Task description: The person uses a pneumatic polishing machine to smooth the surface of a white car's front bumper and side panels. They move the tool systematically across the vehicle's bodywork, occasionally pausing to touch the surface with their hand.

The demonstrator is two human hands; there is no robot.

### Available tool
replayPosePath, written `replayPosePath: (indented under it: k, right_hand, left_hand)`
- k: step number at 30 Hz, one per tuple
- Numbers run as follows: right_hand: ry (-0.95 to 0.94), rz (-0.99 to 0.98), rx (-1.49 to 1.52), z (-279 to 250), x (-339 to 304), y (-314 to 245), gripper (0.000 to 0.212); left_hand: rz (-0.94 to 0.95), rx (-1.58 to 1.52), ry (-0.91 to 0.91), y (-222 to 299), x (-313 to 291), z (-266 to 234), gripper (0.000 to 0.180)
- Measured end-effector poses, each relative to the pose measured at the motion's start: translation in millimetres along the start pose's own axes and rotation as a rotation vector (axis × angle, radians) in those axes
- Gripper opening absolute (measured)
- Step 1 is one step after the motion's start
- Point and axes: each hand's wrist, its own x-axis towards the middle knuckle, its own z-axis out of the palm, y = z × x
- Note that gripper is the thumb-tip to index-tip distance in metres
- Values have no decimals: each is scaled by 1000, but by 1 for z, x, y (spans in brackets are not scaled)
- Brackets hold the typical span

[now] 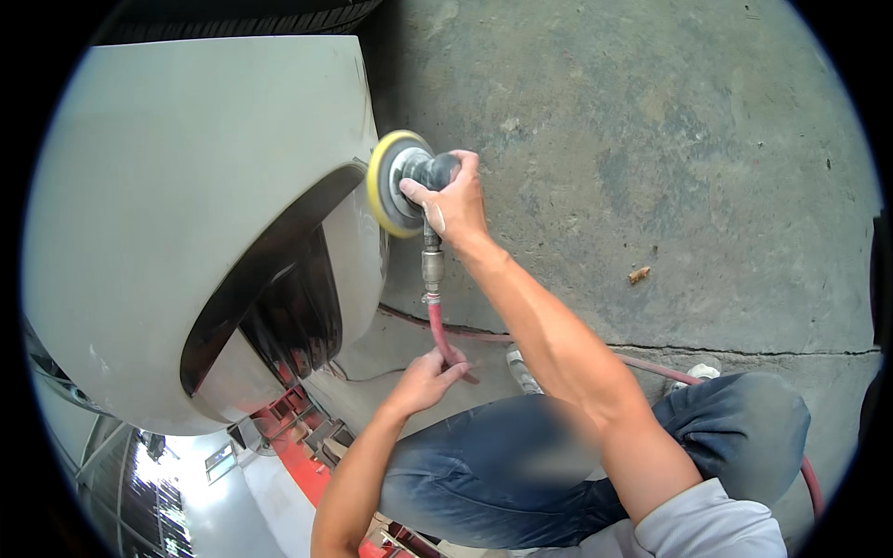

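Observation:
My right hand (454, 200) grips an air-driven disc sander (402, 181) with a yellow pad, whose face rests against the edge of a white car body panel (186, 186). A metal fitting (432, 265) under the sander joins a red air hose (442, 337). My left hand (426, 377) holds that hose a little below the fitting, fingers wrapped around it. My knees in blue jeans (521, 465) are bent beneath both arms.
The panel has a dark curved opening (279, 298) with glossy reflections below it. A black tyre (242, 19) sits at the top. The concrete floor (651, 139) shows a long crack, a small brown scrap (639, 274) and the hose trailing right (809, 474).

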Motion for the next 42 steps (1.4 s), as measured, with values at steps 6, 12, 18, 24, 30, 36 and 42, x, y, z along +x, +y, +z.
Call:
replayPosePath:
  k: [6,12,18,24,30,36,42]
  right_hand:
    - [86,-26,-3,12,-31,22,75]
    - [101,2,70,13,-55,49,72]
    - [119,58,98,13,-29,28,79]
    - [68,96,79,11,-36,23,80]
    - [80,86,73,10,-8,10,83]
    - [168,29,76,15,6,-22,82]
    - [267,56,294,41,-71,54,75]
  left_hand:
    - [-87,84,-54,-25,-10,-7,23]
    - [-229,-116,-149,-49,-21,-10,26]
    - [-197,-33,-19,-15,-17,-19,24]
    - [-122,-41,-80,-34,-17,-18,26]
    - [-60,70,94,-11,-11,-16,27]
    - [-5,120,275,13,-19,-27,27]
    - [-311,215,144,-39,-55,-44,23]
